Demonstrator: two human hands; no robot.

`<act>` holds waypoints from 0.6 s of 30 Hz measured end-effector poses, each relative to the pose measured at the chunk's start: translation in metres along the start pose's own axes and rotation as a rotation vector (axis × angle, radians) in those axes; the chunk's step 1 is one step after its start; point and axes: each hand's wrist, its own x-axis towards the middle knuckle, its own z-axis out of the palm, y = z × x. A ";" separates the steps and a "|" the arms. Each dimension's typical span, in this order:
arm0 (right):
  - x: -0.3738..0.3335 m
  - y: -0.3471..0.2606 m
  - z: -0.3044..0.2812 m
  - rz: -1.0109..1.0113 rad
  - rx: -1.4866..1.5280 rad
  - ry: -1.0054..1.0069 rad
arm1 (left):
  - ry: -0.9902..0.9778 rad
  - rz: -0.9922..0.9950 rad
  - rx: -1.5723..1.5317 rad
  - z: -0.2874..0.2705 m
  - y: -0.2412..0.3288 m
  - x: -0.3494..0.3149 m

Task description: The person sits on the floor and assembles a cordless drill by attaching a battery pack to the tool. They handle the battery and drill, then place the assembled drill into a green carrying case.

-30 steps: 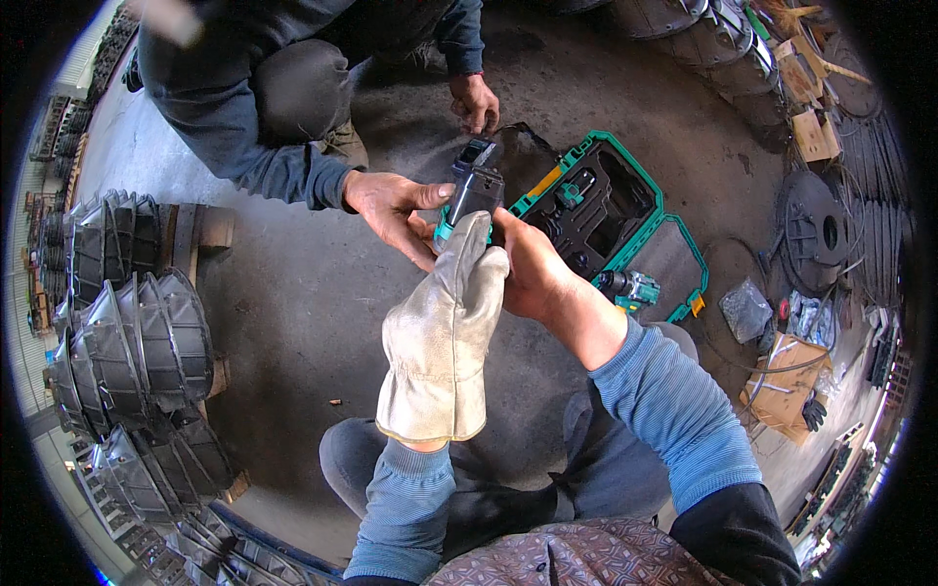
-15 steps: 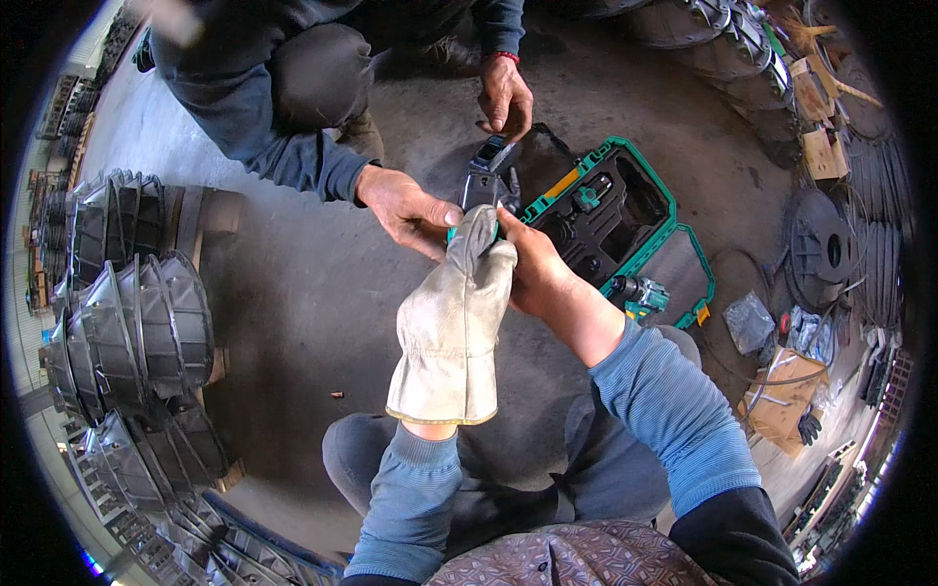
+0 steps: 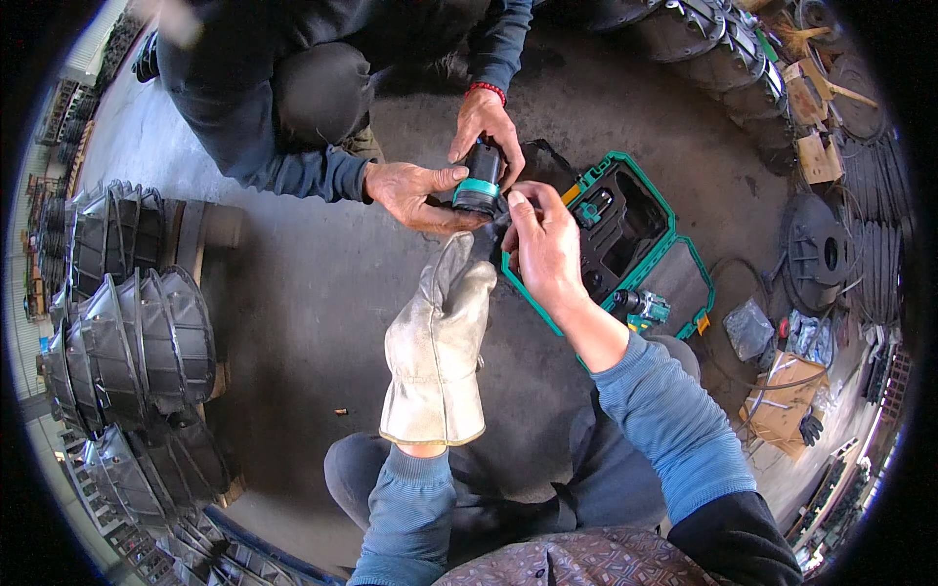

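My left hand (image 3: 442,327) wears a pale leather work glove. Its fingers point forward with a gap by the thumb, and it holds nothing I can see. To its right, my bare right hand (image 3: 547,244) has its thumb pressed against curled fingers; whatever lies between them is hidden. Just beyond, a co-worker's left hand (image 3: 489,132) and right hand (image 3: 415,190) hold a black rounded battery pack or tool part with a green band (image 3: 477,188). My right fingertips are close beside it; whether they touch cannot be told.
An open green-edged tool case (image 3: 674,220) with a black insert lies ahead to the right. A green cordless drill (image 3: 645,308) rests on its lid. Ribbed metal drums (image 3: 147,337) stand at left. At right are a cardboard box (image 3: 782,400) and plastic bags (image 3: 750,327).
My gloved hand has come off the black part and drawn back toward me. The co-worker now holds it in both hands, turned with its green band toward me. My right hand has shifted right.
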 end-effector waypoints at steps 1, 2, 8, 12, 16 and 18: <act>-0.001 -0.006 -0.004 -0.077 -0.017 0.016 | -0.007 -0.005 -0.002 0.000 0.000 0.000; -0.002 -0.008 -0.004 -0.225 -0.006 0.044 | -0.020 -0.014 -0.007 0.000 0.000 0.001; 0.003 -0.009 -0.012 -0.343 -0.213 -0.032 | -0.022 -0.195 -0.113 0.002 0.002 0.011; -0.018 -0.006 -0.002 -0.489 -0.322 -0.040 | 0.157 -0.482 -0.389 0.014 0.001 0.033; -0.021 0.003 -0.008 -0.421 -0.740 -0.325 | 0.314 -0.636 -0.580 0.009 0.012 0.044; -0.024 0.003 -0.008 -0.355 -0.955 -0.499 | 0.331 -0.652 -0.576 0.007 0.016 0.045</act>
